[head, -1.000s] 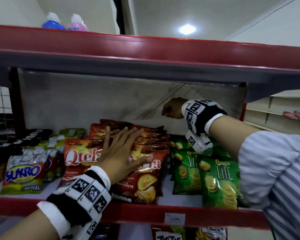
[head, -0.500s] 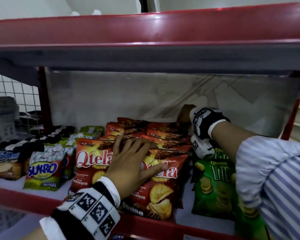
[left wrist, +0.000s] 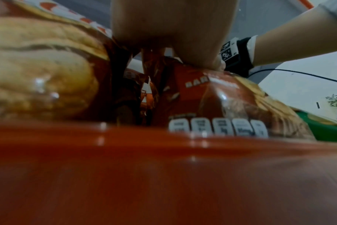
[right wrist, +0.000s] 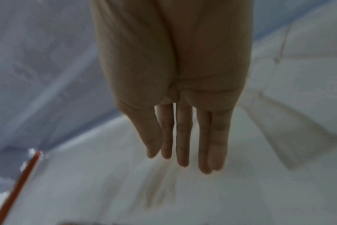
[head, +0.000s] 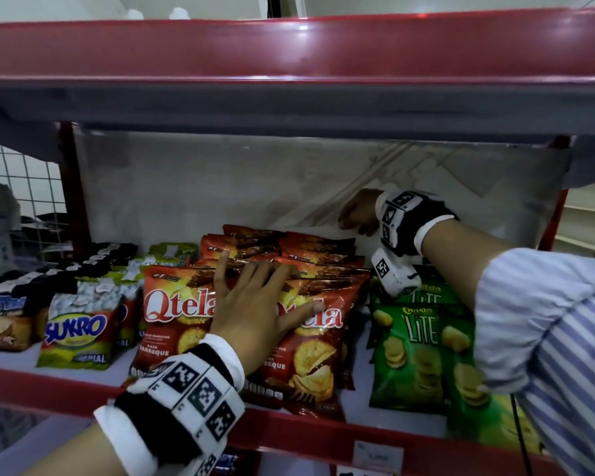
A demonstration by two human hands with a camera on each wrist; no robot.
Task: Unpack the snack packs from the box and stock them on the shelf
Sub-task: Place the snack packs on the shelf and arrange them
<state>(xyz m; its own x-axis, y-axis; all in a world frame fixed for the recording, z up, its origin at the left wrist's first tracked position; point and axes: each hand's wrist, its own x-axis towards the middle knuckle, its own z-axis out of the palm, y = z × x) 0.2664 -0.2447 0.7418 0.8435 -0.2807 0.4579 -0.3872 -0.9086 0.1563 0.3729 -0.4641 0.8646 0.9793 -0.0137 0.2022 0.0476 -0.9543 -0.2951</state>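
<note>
Two rows of red Qtela snack packs (head: 176,324) stand on the middle shelf (head: 323,438). My left hand (head: 255,300) lies flat with spread fingers across the two front packs, pressing them; in the left wrist view the palm (left wrist: 169,27) sits over a red pack (left wrist: 212,97). My right hand (head: 359,214) reaches to the back of the shelf behind the rear Qtela packs (head: 318,249). The right wrist view shows that hand (right wrist: 183,137) with straight fingers held together and nothing in it, in front of the pale back panel (right wrist: 260,182).
Green Lite chip packs (head: 416,352) stand right of the red rows, under my right forearm. Sukro packs (head: 76,331) and other snacks fill the left side. The upper shelf (head: 289,63) hangs low overhead. A wire grid (head: 21,180) stands at far left.
My right hand has dropped lower and deeper behind the rear red packs. My left hand stays pressed on the front packs. The camera has moved lower and closer to the shelf.
</note>
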